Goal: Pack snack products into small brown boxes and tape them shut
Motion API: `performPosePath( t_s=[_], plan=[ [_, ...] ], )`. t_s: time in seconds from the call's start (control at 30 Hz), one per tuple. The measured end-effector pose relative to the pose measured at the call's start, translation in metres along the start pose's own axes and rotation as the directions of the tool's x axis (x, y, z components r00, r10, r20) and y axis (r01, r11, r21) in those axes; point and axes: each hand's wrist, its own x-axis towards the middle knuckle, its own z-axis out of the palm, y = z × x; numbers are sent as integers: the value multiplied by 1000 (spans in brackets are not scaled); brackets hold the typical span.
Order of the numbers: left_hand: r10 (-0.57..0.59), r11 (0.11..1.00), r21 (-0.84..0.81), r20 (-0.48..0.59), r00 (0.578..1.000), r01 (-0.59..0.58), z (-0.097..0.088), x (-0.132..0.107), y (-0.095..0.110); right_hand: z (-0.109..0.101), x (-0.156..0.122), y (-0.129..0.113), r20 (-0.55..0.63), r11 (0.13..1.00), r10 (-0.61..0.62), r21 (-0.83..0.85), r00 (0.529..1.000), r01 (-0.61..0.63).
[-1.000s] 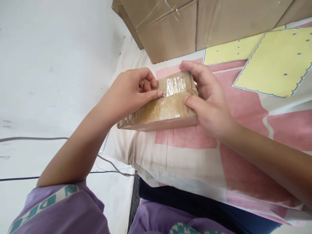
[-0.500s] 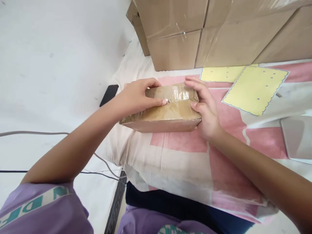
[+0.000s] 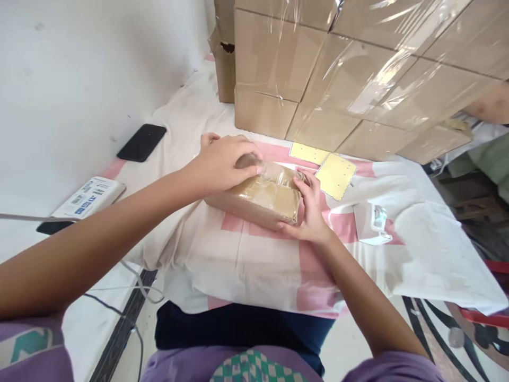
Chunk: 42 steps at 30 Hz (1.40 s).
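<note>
Holding the parcel (image 3: 262, 197) from both ends, you have it lying flat on the cloth (image 3: 246, 260), near the middle of the spread and just in front of you. Parcel: small, brown, wrapped in shiny clear tape, one corner turned toward you.

Left hand (image 3: 225, 162): palm down over the far left end of the parcel. Fingers (image 3: 248, 159) bent and close together, tips pressed onto the taped top. Wrist roughly level. Forearm runs in long and straight from the lower left, elbow out of frame.

Right hand (image 3: 309, 212): wrapped round the near right corner. Thumb on the top edge by the tape, the other fingers curled along the side face toward the underside. Fingertips partly hidden, so you cannot tell how far under they go. Wrist bent back a little, forearm coming up from the lower right.

Both hands closed on the parcel, neither spread wide.

Surroundings: cardboard boxes (image 3: 338, 69), film-wrapped, stacked behind the parcel and apart from it. Two yellow sheets (image 3: 336, 175) lie flat just beyond your right hand. A small white object (image 3: 371, 223) sits on the cloth to the right, apart from the hand. Phone (image 3: 142, 142) lies dark at the far left. A white device (image 3: 89, 197) is nearer you, with a cable (image 3: 24, 216) running off to the left edge.
</note>
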Motion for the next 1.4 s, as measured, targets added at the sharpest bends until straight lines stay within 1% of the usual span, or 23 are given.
performPosePath(
  t_s=[0.07,0.13,0.23,0.3,0.33,0.4,0.43,0.47,0.57,0.6,0.67,0.7,0.73,0.77,0.87,0.9,0.97,1.03,1.1,1.17,1.3,1.4],
  plan=[
    [58,998,2,-2,998,-58,2,-8,5,1,-7,-10,-28,1000,23,-12,999,-23],
    [124,992,32,15,992,-124,4,-15,9,-1,-11,-18,-33,999,41,17,999,-41],
    [225,968,96,69,972,-231,7,-26,12,-12,-7,-26,-41,980,129,161,991,-121],
    [258,950,154,98,961,-271,10,-33,11,-24,5,-30,-33,952,217,226,976,-205],
    [260,943,185,107,960,-276,11,-36,11,-32,13,-32,-2,944,252,222,968,-245],
    [245,933,235,136,960,-272,13,-42,8,-47,32,-37,124,939,294,148,948,-310],
    [235,929,252,160,959,-270,13,-45,7,-54,42,-40,204,936,317,91,926,-340],
    [227,925,264,189,955,-272,13,-47,5,-61,51,-44,283,928,347,33,894,-370],
    [221,915,275,271,937,-295,10,-54,0,-73,74,-56,478,896,427,-109,768,-430],
    [222,913,273,288,932,-302,8,-57,-1,-75,79,-60,544,896,422,-128,726,-425],
    [225,913,263,314,922,-312,6,-61,-4,-75,86,-68,663,914,365,-122,654,-386],
    [227,912,261,320,920,-316,5,-63,-6,-75,88,-72,698,923,337,-112,632,-369],
    [231,911,261,322,918,-321,4,-65,-7,-75,89,-75,714,927,322,-106,621,-359],
    [237,908,263,322,917,-327,4,-67,-8,-74,90,-78,714,929,322,-112,621,-352],
    [267,895,272,308,913,-354,5,-69,-11,-73,93,-85,691,933,336,-150,640,-328],
    [279,892,272,296,914,-361,6,-69,-11,-73,95,-87,699,936,329,-155,634,-315],
    [305,893,261,251,919,-368,7,-67,-11,-72,99,-88,731,942,315,-164,605,-293],
    [326,896,246,198,925,-369,9,-65,-11,-71,102,-88,727,936,343,-212,595,-280],
    [340,897,240,160,927,-370,10,-62,-11,-71,103,-87,683,915,404,-289,609,-283],
    [351,893,244,149,924,-379,11,-61,-11,-71,101,-88,645,900,435,-334,629,-280],
    [365,885,250,154,918,-394,12,-62,-14,-74,96,-95,632,913,401,-330,663,-238],
    [369,884,252,142,918,-395,12,-64,-15,-78,91,-101,613,923,381,-295,692,-247]
  ],
)
